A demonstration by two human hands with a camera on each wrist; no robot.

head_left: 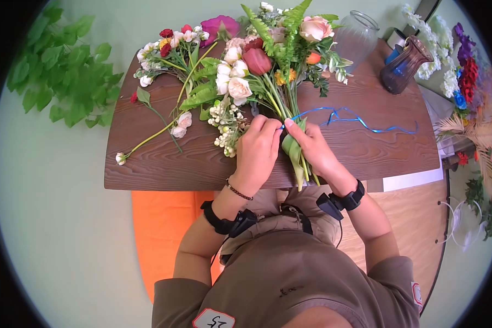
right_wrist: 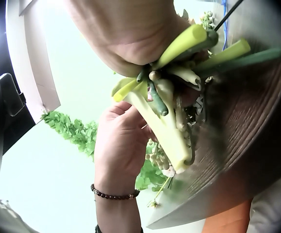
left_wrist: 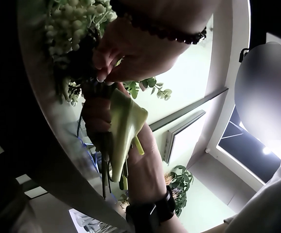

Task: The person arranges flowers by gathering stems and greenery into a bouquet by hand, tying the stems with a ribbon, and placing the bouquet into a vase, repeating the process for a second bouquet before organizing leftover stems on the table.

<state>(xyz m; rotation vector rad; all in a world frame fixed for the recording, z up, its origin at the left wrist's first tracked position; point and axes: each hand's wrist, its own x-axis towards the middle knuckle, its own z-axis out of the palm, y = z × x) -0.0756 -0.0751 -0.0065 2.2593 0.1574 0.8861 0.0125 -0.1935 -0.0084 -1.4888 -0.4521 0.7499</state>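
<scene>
A mixed bouquet [head_left: 257,60] of roses, tulip-like blooms and fern lies over the table, its stems pointing toward the person. My right hand [head_left: 315,148] grips the stems [right_wrist: 235,54], thumb laid along them; in the right wrist view their cut ends fan out below the palm. A blue ribbon [head_left: 361,118] crosses the stems at the thumb and trails right across the table. My left hand [head_left: 255,146] pinches the ribbon against the stems with its fingertips [left_wrist: 101,76]. A broad pale-green leaf [left_wrist: 126,126] hangs down from the bundle beside the right hand.
On the wooden table [head_left: 377,153], loose flowers [head_left: 167,49] and a long-stemmed white bud [head_left: 121,158] lie left. A clear glass vase [head_left: 357,38] and a purple glass pitcher [head_left: 404,65] stand back right. More artificial flowers [head_left: 467,76] fill the right side.
</scene>
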